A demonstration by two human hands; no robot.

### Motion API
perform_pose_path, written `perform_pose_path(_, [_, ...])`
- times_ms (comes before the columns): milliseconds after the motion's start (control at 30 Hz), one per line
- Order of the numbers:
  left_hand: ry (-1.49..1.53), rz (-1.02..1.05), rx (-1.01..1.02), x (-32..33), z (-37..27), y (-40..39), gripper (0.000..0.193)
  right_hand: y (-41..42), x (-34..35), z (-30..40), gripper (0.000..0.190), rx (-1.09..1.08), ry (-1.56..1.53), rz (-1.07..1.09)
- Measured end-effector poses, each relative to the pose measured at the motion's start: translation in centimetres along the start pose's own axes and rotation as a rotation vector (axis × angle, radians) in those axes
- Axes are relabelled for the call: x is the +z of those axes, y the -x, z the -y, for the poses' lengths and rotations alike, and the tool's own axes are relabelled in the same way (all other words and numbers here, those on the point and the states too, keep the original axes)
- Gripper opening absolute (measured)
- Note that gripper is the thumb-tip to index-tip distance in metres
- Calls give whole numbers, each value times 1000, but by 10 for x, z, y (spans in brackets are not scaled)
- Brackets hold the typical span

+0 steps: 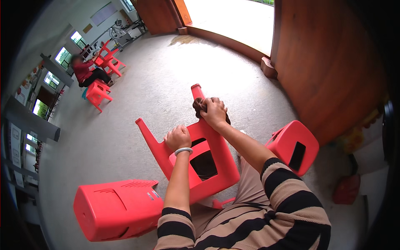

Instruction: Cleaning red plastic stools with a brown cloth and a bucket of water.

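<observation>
Before me a red plastic stool (pixel 229 165) lies tipped on its side, its legs pointing away from me. My right hand (pixel 214 112) grips a dark brown cloth (pixel 199 107) wrapped against one of its legs, near the corner of the frame. My left hand (pixel 178 137), with a pale bangle at its wrist, is closed on the stool's edge between two legs; its fingertips are partly hidden. The stool's openings show dark material behind them.
Red stacked plastic stools (pixel 115 209) lie on their side at lower left. A red stool (pixel 287 140) with a black phone (pixel 297 155) on it stands at right. Far left, a person (pixel 83 72) sits among red stools. A wooden door (pixel 325 62) borders the bright doorway.
</observation>
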State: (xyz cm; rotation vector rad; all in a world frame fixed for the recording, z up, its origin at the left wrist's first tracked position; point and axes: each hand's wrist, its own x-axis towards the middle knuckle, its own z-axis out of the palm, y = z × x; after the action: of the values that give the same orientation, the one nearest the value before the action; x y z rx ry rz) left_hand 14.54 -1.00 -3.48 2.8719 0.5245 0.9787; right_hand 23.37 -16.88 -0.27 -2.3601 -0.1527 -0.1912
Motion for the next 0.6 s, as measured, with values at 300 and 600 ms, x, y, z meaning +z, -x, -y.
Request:
perform_pose_path(300, [-22,37,-11,4,-2,-1,29,-104,24,34,48,214,32,-9])
perform_pose_path(600, [-11,14,-6,2,-1,0,31,-116,34,16,53,271,-156,-54])
